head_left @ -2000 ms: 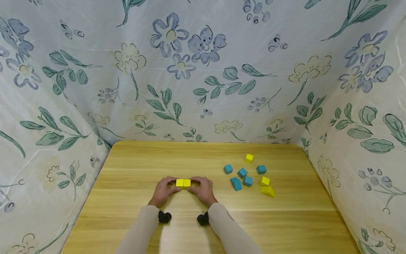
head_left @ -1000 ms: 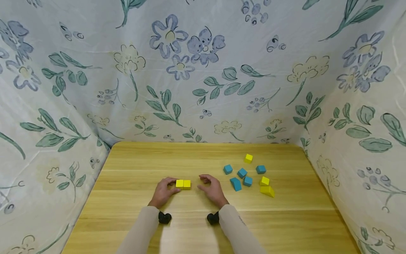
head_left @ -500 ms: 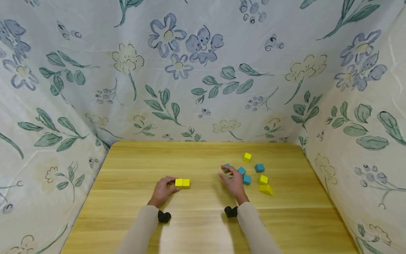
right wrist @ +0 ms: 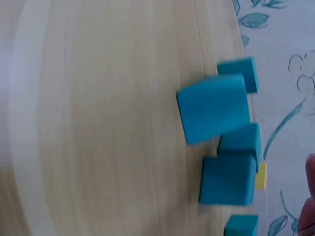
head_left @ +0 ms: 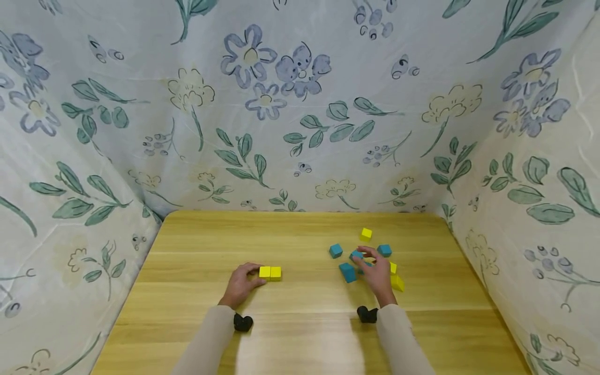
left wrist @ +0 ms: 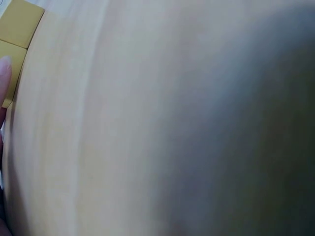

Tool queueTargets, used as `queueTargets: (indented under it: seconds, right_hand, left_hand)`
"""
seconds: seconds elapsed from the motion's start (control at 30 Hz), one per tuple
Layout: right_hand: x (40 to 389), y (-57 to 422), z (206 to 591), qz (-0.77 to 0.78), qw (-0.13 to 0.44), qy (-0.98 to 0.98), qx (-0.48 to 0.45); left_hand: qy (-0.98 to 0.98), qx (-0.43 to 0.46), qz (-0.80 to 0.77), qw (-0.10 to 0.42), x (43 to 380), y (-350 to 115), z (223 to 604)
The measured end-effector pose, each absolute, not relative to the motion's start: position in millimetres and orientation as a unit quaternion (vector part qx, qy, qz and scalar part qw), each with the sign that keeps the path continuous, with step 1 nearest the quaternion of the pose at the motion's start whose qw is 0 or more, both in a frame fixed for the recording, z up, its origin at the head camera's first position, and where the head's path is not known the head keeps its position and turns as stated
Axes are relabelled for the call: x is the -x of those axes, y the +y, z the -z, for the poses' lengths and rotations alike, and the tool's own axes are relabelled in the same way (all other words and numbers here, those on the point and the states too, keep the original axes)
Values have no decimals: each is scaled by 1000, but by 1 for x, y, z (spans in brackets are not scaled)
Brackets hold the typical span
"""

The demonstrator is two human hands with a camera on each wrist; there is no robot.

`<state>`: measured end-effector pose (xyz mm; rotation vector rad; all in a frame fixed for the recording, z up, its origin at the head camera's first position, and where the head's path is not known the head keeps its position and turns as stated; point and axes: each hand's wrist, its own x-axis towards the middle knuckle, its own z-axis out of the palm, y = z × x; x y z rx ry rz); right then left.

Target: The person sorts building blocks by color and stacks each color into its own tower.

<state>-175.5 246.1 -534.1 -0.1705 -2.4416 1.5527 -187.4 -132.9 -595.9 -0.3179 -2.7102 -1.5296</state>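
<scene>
Two yellow cubes sit side by side on the table, the left cube (head_left: 264, 274) against the right cube (head_left: 276, 274). My left hand (head_left: 239, 286) pinches the left cube between thumb and fingers; in the left wrist view a fingertip (left wrist: 4, 76) lies on it. My right hand (head_left: 377, 276) hovers over the blue blocks with thumb and fingers apart and nothing between them. Just beyond its fingertips is a blue cube (head_left: 356, 255). Another blue cube (head_left: 365, 267) is partly hidden under the hand. Right of that hand, a yellow cube (head_left: 394, 268) is partly covered.
Around the right hand lie a slanted blue block (head_left: 348, 272), a blue cube (head_left: 336, 251) to the left, another blue cube (head_left: 384, 250) to the right, a yellow cube (head_left: 366, 234) behind and a yellow wedge (head_left: 398, 283). Floral cloth (head_left: 300, 156) surrounds the wooden table (head_left: 211, 234).
My right hand has let go of the right yellow cube and moved right, over the blue blocks. My left hand has stayed at the left yellow cube.
</scene>
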Motion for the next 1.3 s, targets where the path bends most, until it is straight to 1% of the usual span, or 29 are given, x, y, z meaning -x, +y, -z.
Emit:
queueTargets:
  seconds: [0.33, 0.6, 0.97, 1.3]
  right_hand:
    - [172, 287, 533, -494, 120, -855, 103]
    - [171, 311, 542, -487, 110, -853, 151]
    - [168, 324, 560, -464, 126, -858, 181]
    - [166, 334, 569, -464, 116, -859, 185]
  left_hand:
    - [-867, 111, 485, 16, 187, -134, 597]
    - [-869, 110, 483, 17, 187, -133, 596]
    - [-869, 102, 485, 8, 186, -133, 595]
    - [-871, 109, 479, 12, 187, -133, 597]
